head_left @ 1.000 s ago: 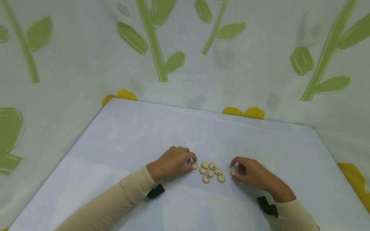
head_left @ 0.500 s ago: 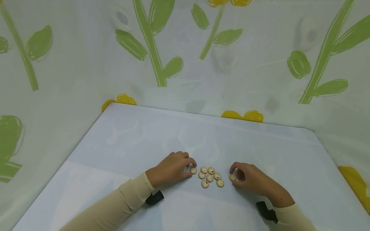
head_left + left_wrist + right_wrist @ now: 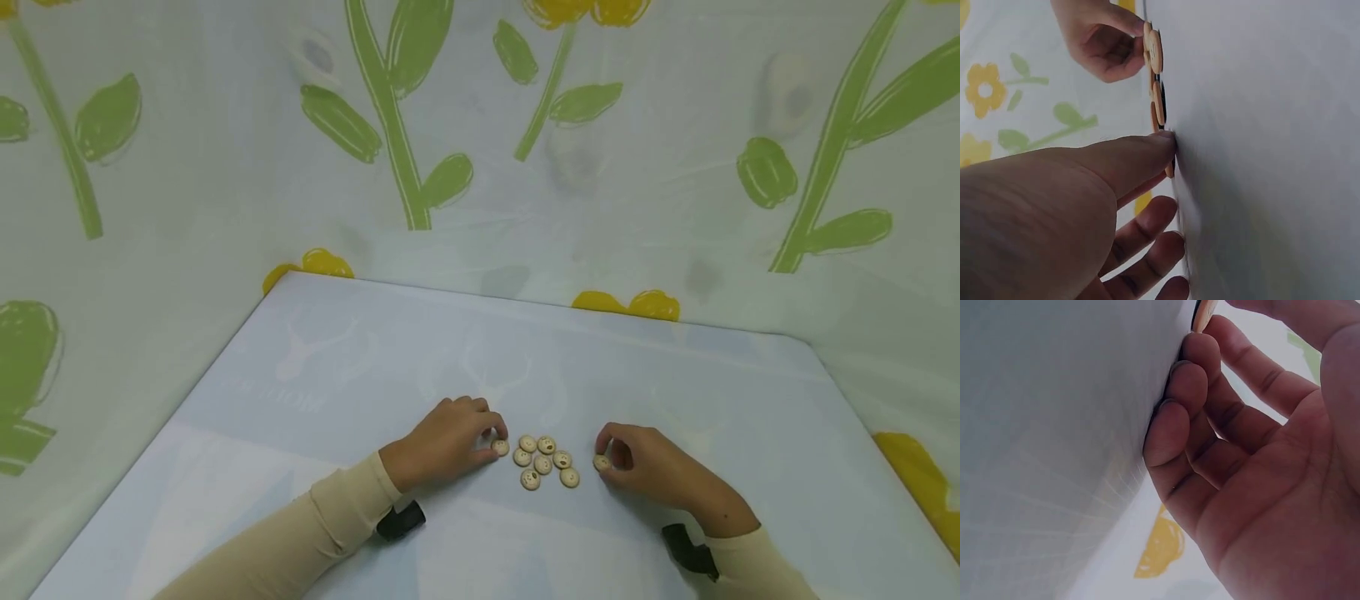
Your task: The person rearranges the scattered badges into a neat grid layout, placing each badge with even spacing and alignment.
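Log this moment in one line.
left hand: pinches pale disc | right hand: pinches another disc | between hands: loose discs on table

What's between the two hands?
In the head view, seven loose pale discs lie between the left hand and the right hand, each pinching one more.

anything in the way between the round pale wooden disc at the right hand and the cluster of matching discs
Nothing visible: in the head view, only a narrow strip of pale blue tabletop separates the round pale wooden disc, between the thumb and forefinger of the right hand, from the cluster of matching discs.
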### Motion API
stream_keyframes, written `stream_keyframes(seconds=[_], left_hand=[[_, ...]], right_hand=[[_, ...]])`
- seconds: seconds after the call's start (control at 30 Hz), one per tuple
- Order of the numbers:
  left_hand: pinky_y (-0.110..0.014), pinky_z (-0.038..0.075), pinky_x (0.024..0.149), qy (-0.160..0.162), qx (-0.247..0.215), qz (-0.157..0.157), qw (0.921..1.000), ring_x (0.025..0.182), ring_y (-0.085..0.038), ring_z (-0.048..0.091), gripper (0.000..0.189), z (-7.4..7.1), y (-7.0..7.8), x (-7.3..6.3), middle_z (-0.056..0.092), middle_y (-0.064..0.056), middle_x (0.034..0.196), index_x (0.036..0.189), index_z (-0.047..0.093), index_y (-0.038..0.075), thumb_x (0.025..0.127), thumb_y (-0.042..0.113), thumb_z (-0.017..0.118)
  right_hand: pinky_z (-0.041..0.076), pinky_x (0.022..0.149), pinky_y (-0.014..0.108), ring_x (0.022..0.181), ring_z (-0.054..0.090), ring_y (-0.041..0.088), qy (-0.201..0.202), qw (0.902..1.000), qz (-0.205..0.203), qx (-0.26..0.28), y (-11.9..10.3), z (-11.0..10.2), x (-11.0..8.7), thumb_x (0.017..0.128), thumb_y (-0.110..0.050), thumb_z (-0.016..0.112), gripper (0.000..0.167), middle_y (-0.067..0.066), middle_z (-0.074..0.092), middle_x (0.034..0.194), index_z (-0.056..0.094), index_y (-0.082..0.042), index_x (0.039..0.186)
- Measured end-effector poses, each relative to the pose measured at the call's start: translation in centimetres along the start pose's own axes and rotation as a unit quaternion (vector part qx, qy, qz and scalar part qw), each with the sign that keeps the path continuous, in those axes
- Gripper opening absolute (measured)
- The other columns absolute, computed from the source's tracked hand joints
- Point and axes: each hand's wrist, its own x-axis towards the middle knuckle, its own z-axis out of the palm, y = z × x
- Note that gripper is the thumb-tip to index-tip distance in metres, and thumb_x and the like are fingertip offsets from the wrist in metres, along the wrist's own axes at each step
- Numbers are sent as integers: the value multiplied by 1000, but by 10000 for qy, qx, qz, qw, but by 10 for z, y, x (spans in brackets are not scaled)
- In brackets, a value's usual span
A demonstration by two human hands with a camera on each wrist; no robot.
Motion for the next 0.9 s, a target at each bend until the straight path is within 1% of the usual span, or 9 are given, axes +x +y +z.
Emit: stream_keyframes(seconds=[0.17,0.47,0.73,0.9], left_hand=[[-27,38,71,-7,-31,-85,10000,79,-5,51,17,0,0,1,61,11,88,104,74,26,89,34,76],[-29,39,74,-88,-214,-189,9996,83,-6,53,16,1,2,-1,62,11,89,104,74,27,89,34,76],[-31,41,77,-166,-402,-208,9988,88,-8,56,16,1,0,0,64,9,93,105,74,27,90,34,74],[-35,43,78,-311,-628,-289,9971,92,-10,57,16,-1,-2,0,64,8,96,106,72,28,91,32,74]], right_hand=[[44,59,24,69,50,9,37,10000,46,4,-1,0,1,88,-13,74,14,-3,54,75,63,-14,96],[44,59,24,70,50,10,42,9999,104,-112,-1,2,-1,86,-14,77,17,-3,54,75,62,-14,94],[45,58,23,67,50,6,140,9998,-24,-140,-4,0,-1,87,-15,76,16,-5,55,74,62,-15,95],[45,57,23,66,50,6,257,9995,-107,-178,-12,-3,0,86,-16,76,17,-5,56,73,62,-15,96]])
